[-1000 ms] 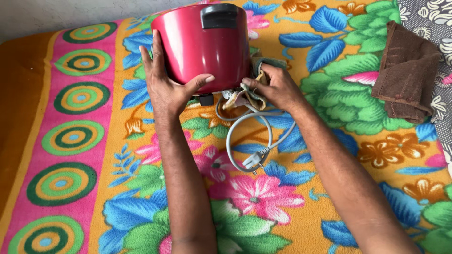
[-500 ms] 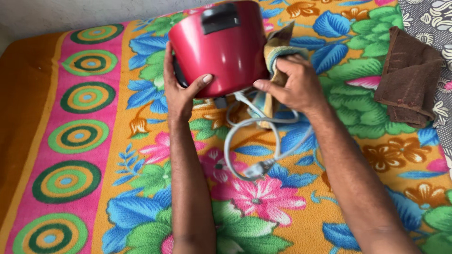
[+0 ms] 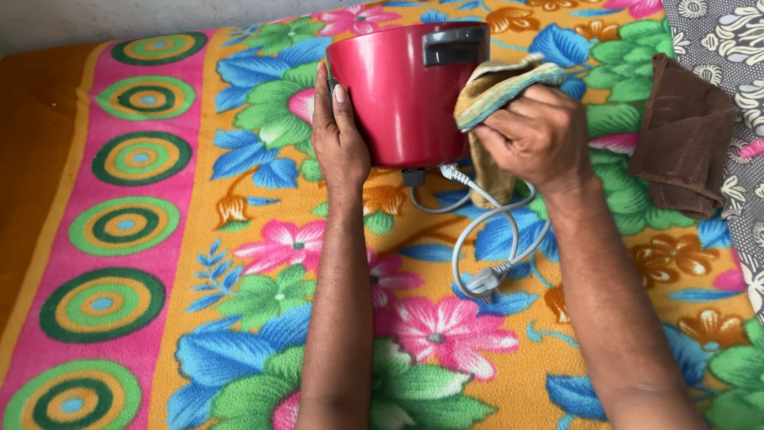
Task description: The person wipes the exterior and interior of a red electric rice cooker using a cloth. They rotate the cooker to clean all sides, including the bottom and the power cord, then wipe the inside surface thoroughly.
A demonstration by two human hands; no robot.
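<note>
1. Quick rundown: the left hand (image 3: 341,137) is spread flat against the left side of the red cooker body (image 3: 402,95), fingers pointing up, not wrapped around anything. It's bracing the pot, not really gripping it. The pot sits right between both hands, tipped toward the camera on the flowered blanket (image 3: 159,239).

2. The right hand (image 3: 535,137) is closed tight around a bunched yellowish cloth (image 3: 500,87), which is pressed to the pot's right side, just under the dark handle bracket (image 3: 455,44).

3. Biggest worry imo: that flat palm. If the cloth side pushes hard, the smooth red wall could slide off the left palm and the pot could roll away from it across the soft blanket.

4. The grey power cord (image 3: 485,231) hangs out from under the pot and loops below the right wrist, with the plug (image 3: 483,280) lying on the blanket near that forearm. A sweep of the arm could snag the loop and yank the pot, or strain the spot where the cord enters the base.

5. A tail of the cloth dangles down by the cord too, so the two could tangle.

6. The folded brown towel (image 3: 684,135) sits well off to the right of the right hand, out of the way.
</note>
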